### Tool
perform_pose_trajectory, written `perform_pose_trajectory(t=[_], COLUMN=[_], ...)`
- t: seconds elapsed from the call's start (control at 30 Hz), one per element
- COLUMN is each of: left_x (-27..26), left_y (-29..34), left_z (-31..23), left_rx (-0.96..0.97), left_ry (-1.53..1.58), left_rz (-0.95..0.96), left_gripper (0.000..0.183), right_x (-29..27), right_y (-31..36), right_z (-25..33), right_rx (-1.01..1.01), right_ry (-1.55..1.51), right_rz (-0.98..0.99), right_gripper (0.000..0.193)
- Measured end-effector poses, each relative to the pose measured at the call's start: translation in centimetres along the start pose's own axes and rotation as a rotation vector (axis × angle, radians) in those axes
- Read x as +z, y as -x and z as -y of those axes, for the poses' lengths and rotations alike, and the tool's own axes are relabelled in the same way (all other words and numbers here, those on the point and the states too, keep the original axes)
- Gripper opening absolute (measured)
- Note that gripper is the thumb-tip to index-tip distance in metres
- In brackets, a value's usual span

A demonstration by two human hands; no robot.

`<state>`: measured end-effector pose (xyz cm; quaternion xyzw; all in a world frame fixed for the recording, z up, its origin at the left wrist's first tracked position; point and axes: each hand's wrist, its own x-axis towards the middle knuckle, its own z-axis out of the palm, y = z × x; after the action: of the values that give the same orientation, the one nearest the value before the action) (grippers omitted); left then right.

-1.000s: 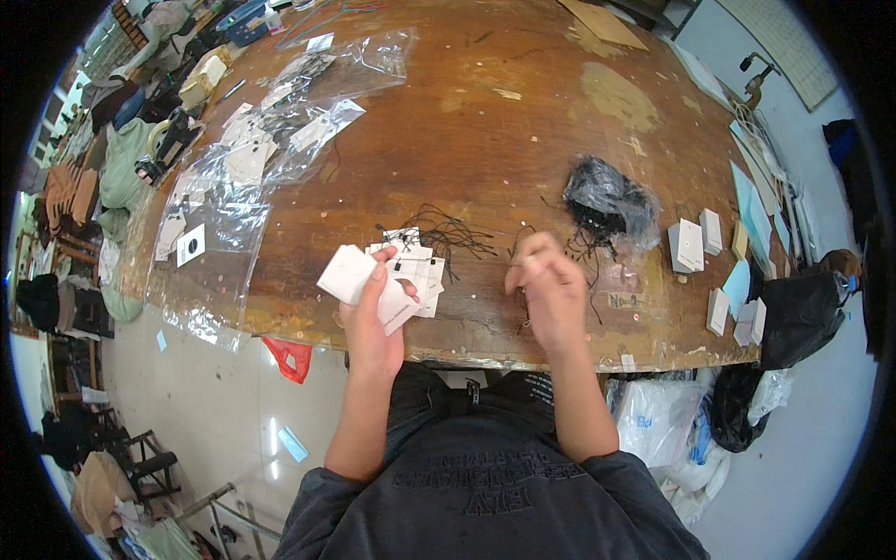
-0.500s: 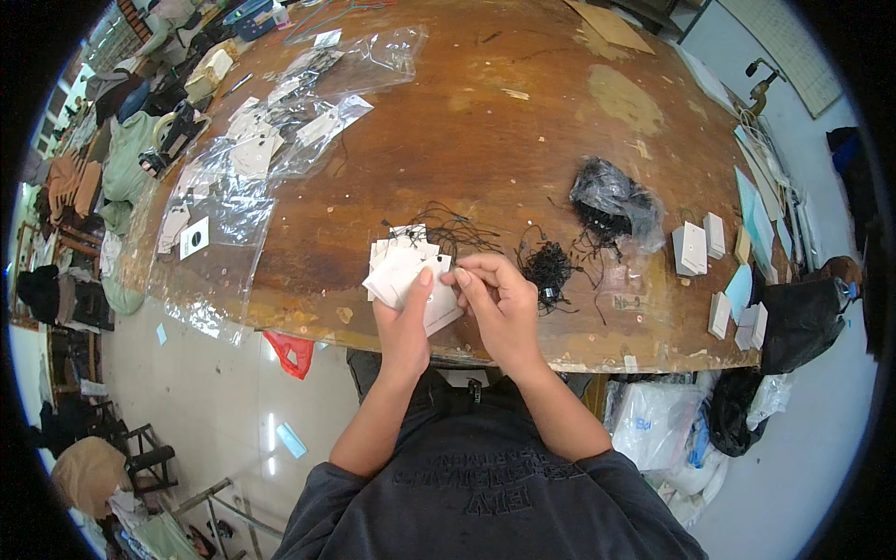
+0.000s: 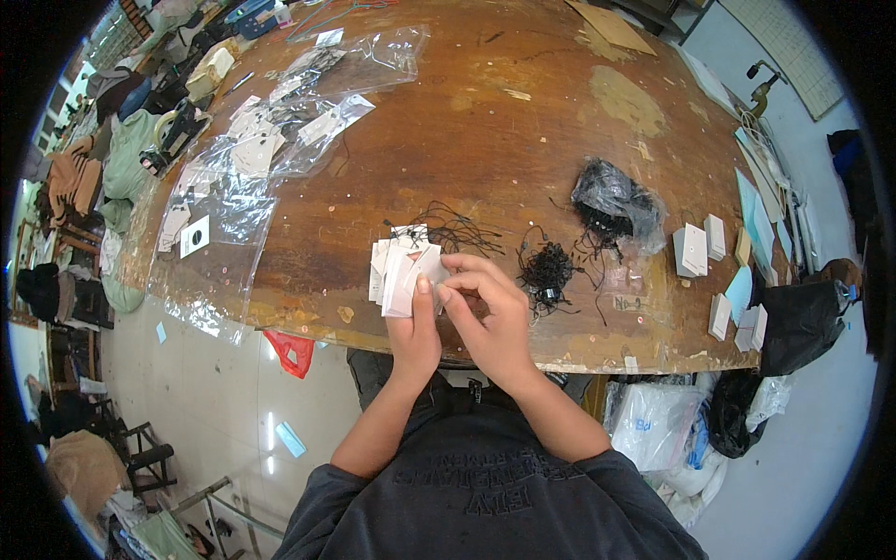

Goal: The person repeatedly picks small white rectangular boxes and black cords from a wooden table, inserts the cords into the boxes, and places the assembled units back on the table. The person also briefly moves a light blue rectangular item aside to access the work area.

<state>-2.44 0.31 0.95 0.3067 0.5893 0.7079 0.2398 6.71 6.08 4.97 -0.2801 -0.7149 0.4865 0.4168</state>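
Note:
My left hand is closed on a small fan of white hang tags, its thumb lying across their front. At their right edge, my right hand has its fingers curled, with thumb and fingertips touching a tag; whether a string is between them cannot be made out. More white tags show behind the held ones, with loose black tag strings spread just beyond. A tangled heap of black strings lies to the right of my right hand.
A clear plastic bag of black strings lies farther right. Stacks of white tags stand near the right edge. On the left, large clear plastic bags hold loose white tags. The wooden table's front edge runs below my hands.
The held tags have turned more upright and been gathered into a narrower fan. My left hand has shifted slightly right, and my right fingers now reach the tags' edge.

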Motion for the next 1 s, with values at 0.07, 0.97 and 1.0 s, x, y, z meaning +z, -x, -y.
perform_pose_trajectory(t=[0.07,0.97,1.0], left_x=[0.2,-1.9,-2.0], left_y=[0.0,-2.5,-2.6], left_z=[0.0,-1.0,-1.0], left_rx=[0.034,0.985,1.041], left_ry=[0.027,-0.831,-0.835], left_rz=[-0.057,0.051,0.069], left_gripper=[0.036,0.029,0.028], right_x=[0.0,-2.5,-2.7], right_y=[0.2,-1.7,-1.7], right_z=[0.1,-1.1,-1.4], right_rx=[0.018,0.559,0.538], right_ry=[-0.054,-0.726,-0.543], right_rz=[0.0,0.143,0.185], right_gripper=[0.006,0.005,0.006])
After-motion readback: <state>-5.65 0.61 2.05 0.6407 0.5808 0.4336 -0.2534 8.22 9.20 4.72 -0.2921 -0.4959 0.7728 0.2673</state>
